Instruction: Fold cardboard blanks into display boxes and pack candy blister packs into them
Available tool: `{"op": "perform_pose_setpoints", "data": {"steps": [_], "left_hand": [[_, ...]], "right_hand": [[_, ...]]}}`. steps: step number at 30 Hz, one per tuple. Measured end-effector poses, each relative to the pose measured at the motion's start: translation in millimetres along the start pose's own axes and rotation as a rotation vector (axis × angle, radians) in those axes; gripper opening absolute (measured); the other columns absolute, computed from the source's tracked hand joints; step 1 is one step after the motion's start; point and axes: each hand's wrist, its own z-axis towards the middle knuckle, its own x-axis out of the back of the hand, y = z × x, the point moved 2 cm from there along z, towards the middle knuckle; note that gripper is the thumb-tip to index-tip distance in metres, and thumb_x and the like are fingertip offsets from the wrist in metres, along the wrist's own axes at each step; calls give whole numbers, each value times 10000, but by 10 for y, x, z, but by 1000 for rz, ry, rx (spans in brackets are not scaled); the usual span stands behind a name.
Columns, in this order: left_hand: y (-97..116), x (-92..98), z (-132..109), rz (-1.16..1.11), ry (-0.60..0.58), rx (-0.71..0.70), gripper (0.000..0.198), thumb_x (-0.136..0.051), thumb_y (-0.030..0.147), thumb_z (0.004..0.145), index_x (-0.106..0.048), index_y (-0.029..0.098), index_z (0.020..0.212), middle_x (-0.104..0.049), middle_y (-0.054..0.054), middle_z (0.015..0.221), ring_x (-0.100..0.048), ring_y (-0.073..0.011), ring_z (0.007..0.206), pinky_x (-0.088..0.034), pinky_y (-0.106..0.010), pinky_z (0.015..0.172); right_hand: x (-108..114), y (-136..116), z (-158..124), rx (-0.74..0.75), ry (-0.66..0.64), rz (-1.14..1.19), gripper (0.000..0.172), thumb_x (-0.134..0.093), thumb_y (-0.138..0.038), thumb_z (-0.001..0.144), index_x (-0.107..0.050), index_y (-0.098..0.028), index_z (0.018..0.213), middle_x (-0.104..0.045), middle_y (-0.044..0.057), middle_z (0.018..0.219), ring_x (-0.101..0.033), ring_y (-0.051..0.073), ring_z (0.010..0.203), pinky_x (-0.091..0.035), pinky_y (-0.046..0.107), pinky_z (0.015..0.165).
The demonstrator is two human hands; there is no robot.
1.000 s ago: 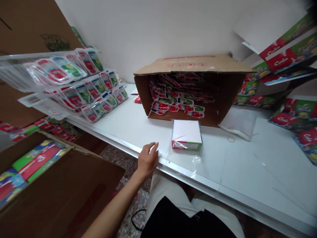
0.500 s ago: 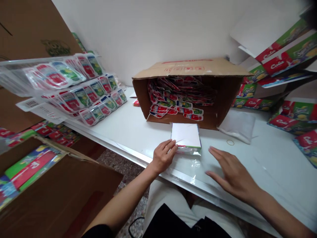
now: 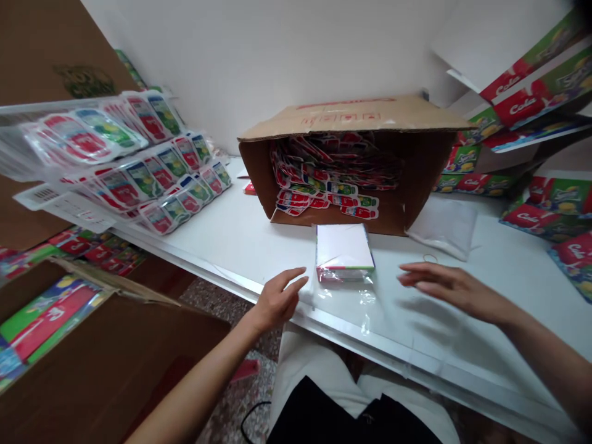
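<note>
A small flat box (image 3: 345, 248) with a white top lies on the table inside a clear plastic bag (image 3: 365, 299), whose loose end spreads toward the table's front edge. My left hand (image 3: 279, 298) hovers to the left of the box, apart from it, with its fingers stretched out and nothing held. To the right, my right hand (image 3: 439, 287) is raised above the tabletop, also holding nothing, fingers extended toward the box. Just behind the box stands an open cardboard carton (image 3: 342, 229) on its side, with many red and green bottle-shaped cards (image 3: 340, 166) heaped inside.
Clear packs of bottle-shaped cards (image 3: 148, 169) are stacked at the left. A rubber band (image 3: 430, 258) and a pile of clear bags (image 3: 444, 225) lie right of the carton. Printed Cola boxes (image 3: 527, 108) crowd the far right. A lower carton (image 3: 115, 345) stands at the left.
My left hand has let go of the bagged box and drawn back to the left. My right hand has lifted and shifted right. The view has shifted slightly.
</note>
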Motion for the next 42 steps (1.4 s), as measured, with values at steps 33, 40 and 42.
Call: {"op": "perform_pose_setpoints", "data": {"steps": [33,40,42], "left_hand": [[40,-430,141,-222,-16,203,138,-509,177,868,-601,244,790,-674,-51,1198,-577,-199,1188,-145,-495,1168],[285,-558,274,-351,528,569,214,-414,287,940,-614,220,910,-704,-41,892,-640,-189,947,-376,-431,1045],[305,-617,292,-417,598,716,260,-419,340,946,-628,202,877,-681,-46,862,-634,-188,912,-458,-359,922]], "right_hand": [[-410,-162,422,418,140,122,134,-528,-174,871,-640,-237,832,-694,72,1043,-569,247,1163,-510,438,935],[-564,-28,442,42,306,530,250,-543,-292,887,-675,-213,690,-681,61,843,-634,231,984,-516,351,840],[-644,21,450,-38,347,658,246,-564,-301,873,-686,-208,681,-679,59,826,-624,228,981,-503,333,825]]}}
